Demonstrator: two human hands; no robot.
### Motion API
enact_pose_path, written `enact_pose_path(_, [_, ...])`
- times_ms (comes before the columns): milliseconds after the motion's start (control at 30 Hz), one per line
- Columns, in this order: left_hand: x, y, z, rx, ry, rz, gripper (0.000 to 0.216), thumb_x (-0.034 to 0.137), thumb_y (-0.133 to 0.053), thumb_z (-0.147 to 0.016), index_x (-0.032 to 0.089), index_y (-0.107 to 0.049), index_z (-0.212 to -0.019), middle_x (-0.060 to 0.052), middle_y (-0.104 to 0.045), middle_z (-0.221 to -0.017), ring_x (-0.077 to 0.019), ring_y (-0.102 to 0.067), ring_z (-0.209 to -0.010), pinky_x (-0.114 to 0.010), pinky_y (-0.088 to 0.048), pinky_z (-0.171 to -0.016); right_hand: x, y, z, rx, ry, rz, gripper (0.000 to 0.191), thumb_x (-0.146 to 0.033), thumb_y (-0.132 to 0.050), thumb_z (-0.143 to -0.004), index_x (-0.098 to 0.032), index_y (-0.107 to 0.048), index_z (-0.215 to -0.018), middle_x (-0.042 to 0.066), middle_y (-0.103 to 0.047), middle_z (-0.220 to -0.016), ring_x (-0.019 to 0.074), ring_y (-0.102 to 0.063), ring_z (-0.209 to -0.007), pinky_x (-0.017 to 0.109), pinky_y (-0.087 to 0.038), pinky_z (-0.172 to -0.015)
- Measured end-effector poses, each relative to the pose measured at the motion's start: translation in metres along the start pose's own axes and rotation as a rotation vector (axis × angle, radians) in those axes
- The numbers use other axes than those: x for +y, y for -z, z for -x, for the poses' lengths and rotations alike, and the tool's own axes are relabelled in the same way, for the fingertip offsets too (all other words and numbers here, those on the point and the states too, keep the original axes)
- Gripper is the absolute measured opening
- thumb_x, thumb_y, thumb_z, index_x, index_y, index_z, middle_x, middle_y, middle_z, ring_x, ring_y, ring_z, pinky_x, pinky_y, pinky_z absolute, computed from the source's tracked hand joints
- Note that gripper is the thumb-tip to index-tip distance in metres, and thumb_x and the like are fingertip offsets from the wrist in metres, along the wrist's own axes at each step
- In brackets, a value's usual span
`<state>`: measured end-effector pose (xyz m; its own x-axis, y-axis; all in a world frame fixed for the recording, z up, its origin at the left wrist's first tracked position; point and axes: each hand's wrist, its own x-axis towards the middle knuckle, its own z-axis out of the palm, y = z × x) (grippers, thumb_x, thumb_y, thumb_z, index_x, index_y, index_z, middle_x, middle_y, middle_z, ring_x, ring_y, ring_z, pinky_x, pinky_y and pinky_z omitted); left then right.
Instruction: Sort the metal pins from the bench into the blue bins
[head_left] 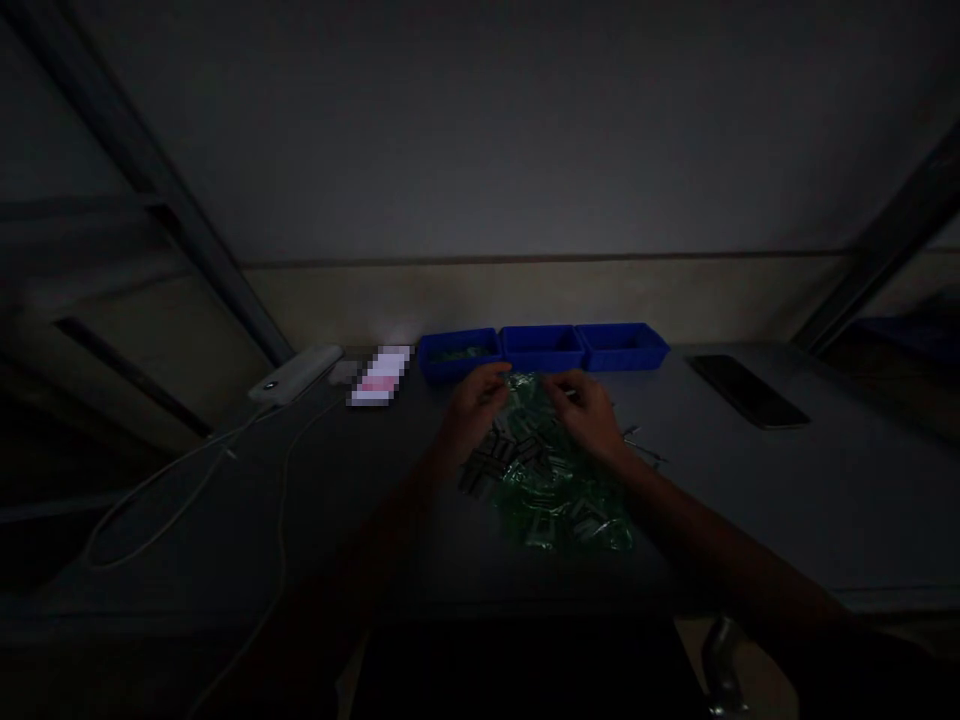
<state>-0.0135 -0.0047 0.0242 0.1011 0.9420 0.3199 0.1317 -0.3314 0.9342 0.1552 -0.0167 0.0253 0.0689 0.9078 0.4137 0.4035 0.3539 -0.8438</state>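
Observation:
My left hand point(475, 408) and my right hand point(587, 408) are closed on opposite sides of the upper end of a translucent green plastic bag point(529, 395). Below them, crinkled green plastic point(566, 510) lies on the table with several small, flat rectangular pieces in or under it. More dark and light flat pieces point(491, 462) are heaped at its left, beneath my left forearm. A few thin metal-looking pieces point(641, 445) stick out beside my right wrist. The scene is very dark, so the kind of piece cannot be made out.
Three blue bins point(541, 348) stand in a row behind my hands; the left one holds greenish things. A lit phone point(381, 377), a white device point(296, 375) and a looping white cable point(283, 480) are at left. A dark phone-like slab point(748, 390) lies at right.

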Motion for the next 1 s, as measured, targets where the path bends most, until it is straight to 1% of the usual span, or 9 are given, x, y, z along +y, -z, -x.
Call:
enact_pose_path(100, [0.004, -0.006, 0.006, -0.079, -0.226, -0.268, 0.020, 0.017, -0.051, -0.079, 0.019, -0.064, -0.095, -0.005, -0.063, -0.092, -0.0174, -0.057, -0.088, -0.030, -0.045, -0.082, -0.003, -0.001, -0.001, -0.025, -0.229, -0.118, 0.044, -0.057, -0.048, -0.077, -0.019, -0.052, -0.055, -0.001, -0.051, -0.051, 0.0126, -0.047, -0.049, 0.026, -0.035, -0.048])
enact_pose_path(200, [0.009, -0.011, 0.013, -0.153, -0.419, -0.454, 0.024, 0.012, -0.045, -0.082, 0.019, -0.066, -0.086, -0.005, -0.062, -0.089, -0.0176, -0.055, -0.089, -0.032, -0.043, -0.086, -0.003, -0.003, 0.000, -0.074, -0.404, -0.294, 0.044, -0.061, -0.053, -0.071, -0.020, -0.048, -0.055, -0.004, -0.042, -0.043, 0.0103, -0.038, -0.040, 0.025, -0.029, -0.042])
enact_pose_path(333, [0.007, -0.012, 0.015, -0.144, -0.488, -0.575, 0.027, 0.007, -0.046, -0.079, 0.020, -0.069, -0.085, -0.005, -0.061, -0.087, -0.0202, -0.051, -0.095, -0.035, -0.040, -0.090, 0.003, -0.005, -0.003, -0.013, -0.321, -0.411, 0.035, -0.052, -0.064, -0.062, -0.020, -0.050, -0.061, -0.005, -0.045, -0.048, 0.0105, -0.041, -0.043, 0.024, -0.032, -0.043])
enact_pose_path(433, [0.005, -0.010, 0.011, -0.074, -0.379, -0.537, 0.021, 0.012, -0.052, -0.077, 0.020, -0.069, -0.085, -0.005, -0.065, -0.090, -0.0210, -0.053, -0.097, -0.038, -0.038, -0.093, 0.007, -0.003, -0.006, 0.078, -0.124, -0.331, 0.031, -0.048, -0.062, -0.063, -0.019, -0.054, -0.069, -0.002, -0.054, -0.059, 0.0128, -0.049, -0.054, 0.026, -0.040, -0.053])
enact_pose_path(533, [0.004, -0.009, 0.006, -0.061, -0.185, -0.324, 0.019, 0.030, -0.054, -0.080, 0.019, -0.068, -0.085, -0.006, -0.069, -0.091, -0.0210, -0.058, -0.093, -0.035, -0.041, -0.089, 0.005, 0.000, -0.005, 0.090, 0.059, -0.220, 0.026, -0.044, -0.057, -0.071, -0.018, -0.056, -0.075, 0.002, -0.060, -0.071, 0.0161, -0.056, -0.067, 0.029, -0.045, -0.063])
enact_pose_path(667, [0.003, -0.011, 0.004, -0.042, 0.095, 0.000, 0.046, 0.054, -0.043, -0.083, 0.015, -0.066, -0.075, -0.008, -0.069, -0.079, -0.0201, -0.062, -0.077, -0.031, -0.045, -0.069, -0.002, 0.001, 0.002, 0.012, 0.324, -0.029, 0.016, -0.033, -0.051, -0.079, -0.020, -0.060, -0.082, 0.007, -0.062, -0.088, 0.0207, -0.057, -0.087, 0.036, -0.046, -0.078])
enact_pose_path(733, [0.001, -0.012, 0.005, -0.037, 0.180, 0.064, 0.046, 0.057, -0.047, -0.079, 0.015, -0.064, -0.070, -0.006, -0.066, -0.069, -0.0169, -0.060, -0.064, -0.027, -0.041, -0.057, -0.004, 0.000, 0.005, -0.050, 0.437, 0.074, 0.014, -0.026, -0.050, -0.079, -0.022, -0.063, -0.084, 0.008, -0.059, -0.102, 0.0227, -0.054, -0.101, 0.041, -0.042, -0.090])
enact_pose_path(867, [-0.003, -0.003, -0.003, -0.004, 0.233, 0.000, 0.032, 0.045, -0.063, -0.069, 0.014, -0.059, -0.061, 0.001, -0.054, -0.052, -0.0089, -0.047, -0.046, -0.021, -0.032, -0.046, 0.006, -0.003, 0.005, -0.108, 0.500, 0.237, 0.024, -0.018, -0.051, -0.076, -0.022, -0.066, -0.094, 0.010, -0.047, -0.124, 0.0270, -0.042, -0.118, 0.049, -0.033, -0.100])
enact_pose_path(1000, [0.003, 0.019, -0.032, 0.208, 0.277, 0.049, 0.029, 0.040, -0.063, -0.070, 0.015, -0.056, -0.059, 0.001, -0.054, -0.052, -0.0074, -0.046, -0.044, -0.021, -0.034, -0.047, 0.024, -0.002, -0.004, -0.029, 0.417, 0.310, 0.030, -0.017, -0.053, -0.074, -0.022, -0.064, -0.101, 0.011, -0.045, -0.120, 0.0283, -0.042, -0.116, 0.049, -0.035, -0.099])
